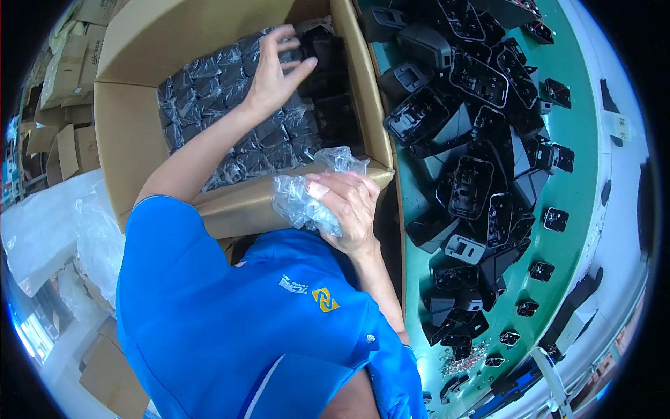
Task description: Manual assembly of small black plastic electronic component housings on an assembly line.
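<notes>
A large open cardboard box (125,119) stands in front of me, holding rows of dark parts wrapped in clear plastic (216,87). Along the box's right inner side the contents look darker, and I cannot make out their shape. My left hand (276,75) is over the box's far part, fingers spread and nothing seen in them. At the box's near right corner, my right hand (352,206) is closed around crumpled clear plastic bags (296,199), which stick out on both sides of it. Whether anything is inside these bags cannot be seen.
To the right, a green-topped table (572,105) carries a heap of black plastic housings (471,185), with several small parts (555,219) spaced along its far side. Cardboard cartons (70,70) are stacked at the left, above white plastic sheeting (49,223).
</notes>
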A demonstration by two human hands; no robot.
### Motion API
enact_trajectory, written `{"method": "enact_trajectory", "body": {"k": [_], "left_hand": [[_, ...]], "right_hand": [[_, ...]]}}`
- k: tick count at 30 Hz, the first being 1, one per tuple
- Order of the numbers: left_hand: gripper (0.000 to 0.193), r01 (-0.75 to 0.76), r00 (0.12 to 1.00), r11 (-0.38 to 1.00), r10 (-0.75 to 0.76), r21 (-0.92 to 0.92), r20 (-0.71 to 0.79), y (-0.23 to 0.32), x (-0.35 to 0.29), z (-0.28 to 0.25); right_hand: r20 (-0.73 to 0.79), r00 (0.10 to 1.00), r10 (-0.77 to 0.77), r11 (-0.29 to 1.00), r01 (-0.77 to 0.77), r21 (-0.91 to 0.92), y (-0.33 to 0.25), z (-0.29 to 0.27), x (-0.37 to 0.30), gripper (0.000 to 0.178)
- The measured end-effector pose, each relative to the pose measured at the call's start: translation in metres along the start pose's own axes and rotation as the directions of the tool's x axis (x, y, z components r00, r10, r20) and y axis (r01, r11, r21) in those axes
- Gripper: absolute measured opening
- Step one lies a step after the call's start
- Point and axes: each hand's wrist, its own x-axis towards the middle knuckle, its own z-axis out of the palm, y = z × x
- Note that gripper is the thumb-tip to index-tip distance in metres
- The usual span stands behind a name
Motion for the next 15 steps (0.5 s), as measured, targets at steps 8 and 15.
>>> {"method": "enact_trajectory", "body": {"k": [8, 15], "left_hand": [[0.027, -0.519, 0.496, 0.810, 0.025, 0.273, 0.868, -0.040, -0.081, -0.013], [0.028, -0.644, 0.432, 0.668, -0.084, 0.373, 0.898, -0.040, -0.089, 0.010]], "right_hand": [[0.001, 1.000, 0.000, 1.000, 0.000, -0.009, 0.000, 0.000, -0.003, 0.044], [-0.020, 1.000, 0.000, 1.000, 0.000, -0.015, 0.000, 0.001, -0.001, 0.045]]}}
